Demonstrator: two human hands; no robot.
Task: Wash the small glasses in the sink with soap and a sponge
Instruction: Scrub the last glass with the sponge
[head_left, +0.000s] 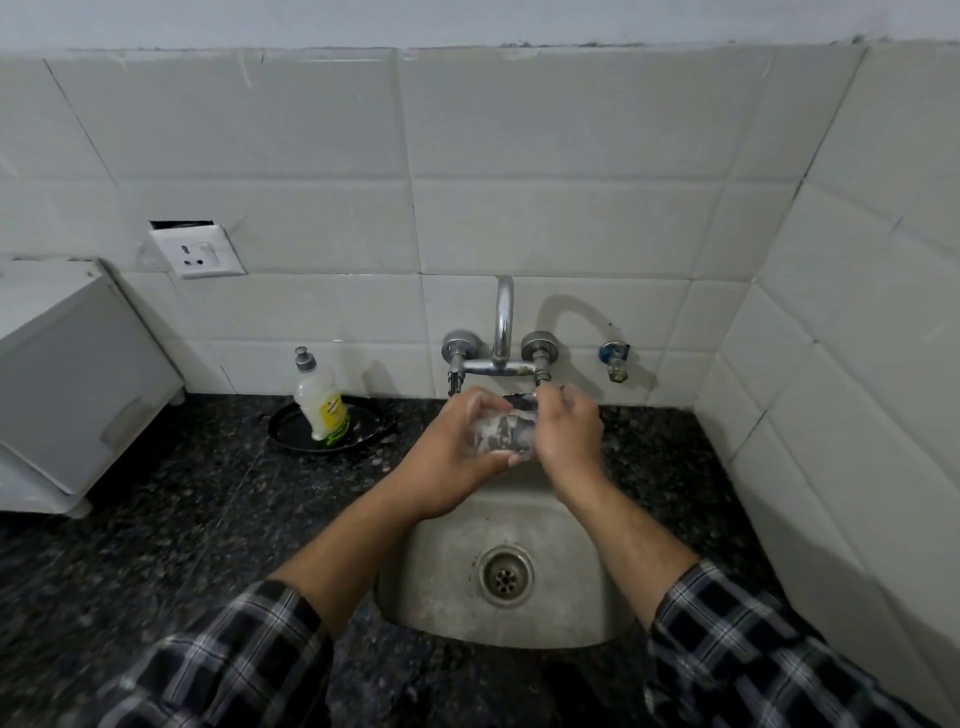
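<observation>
— White tiles (519, 223) cover the wall, and a dark speckled bench (156, 519) runs below them. What holds what?

— One steel sink (571, 597) is set into the bench, with one round drain (505, 574) in its floor and some spots around it. One black dish (288, 431) sits at the back of the bench, left of the sink, and one soap bottle (322, 405) stands in it, leaning a little. The bottle holds pale liquid that looks greenish at the base.

— And the glass?

— One small glass (501, 434) is in view, foamy and held over the back of the sink, under the tap (503, 322). The left hand (457, 441) has its grip wrapped round the glass from the side. The right hand (569, 436) pinches a dark pad (519, 400) at the glass's mouth; I cannot tell just what the pad is.

— Other counts?

— One spout, two valve handles (461, 345), one side tap (615, 358) with a blue collar on the wall to the right, one wall socket (197, 252), one white box (67, 384) at the left edge, two checked sleeves (234, 665).

— Any writing?

— The bottle has a yellow label, but its print is too small to read.
</observation>
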